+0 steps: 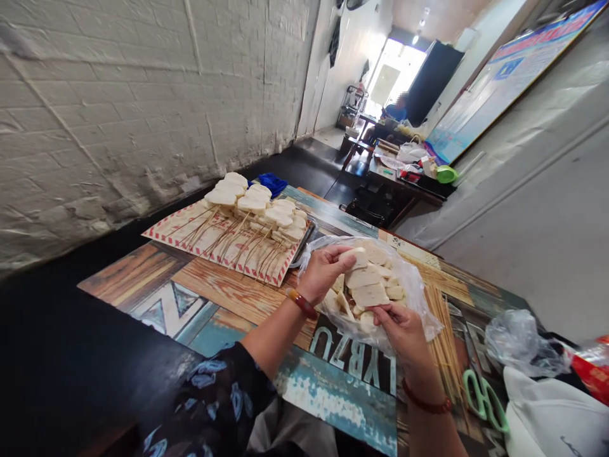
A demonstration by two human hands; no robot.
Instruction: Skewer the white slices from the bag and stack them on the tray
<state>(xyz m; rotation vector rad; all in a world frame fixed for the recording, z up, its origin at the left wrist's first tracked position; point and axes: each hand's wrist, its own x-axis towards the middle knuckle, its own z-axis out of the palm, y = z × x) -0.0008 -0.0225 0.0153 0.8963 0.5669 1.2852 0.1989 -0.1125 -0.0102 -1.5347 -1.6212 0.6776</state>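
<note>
In the centre of the frame, my left hand [328,270] is nearly closed, thumb and fingers pinching a pale slice [358,259] above the plastic bag [419,285]; my right hand [398,320], just lower right, is partly curled, thumb and fingertips at the edge of another slice [370,295]. Loose sticks [442,336] lie right of the bag on the surface [228,289]

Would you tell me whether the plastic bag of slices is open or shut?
Open: the plastic bag spreads wide, leaving pale slices inside exposed.
</note>
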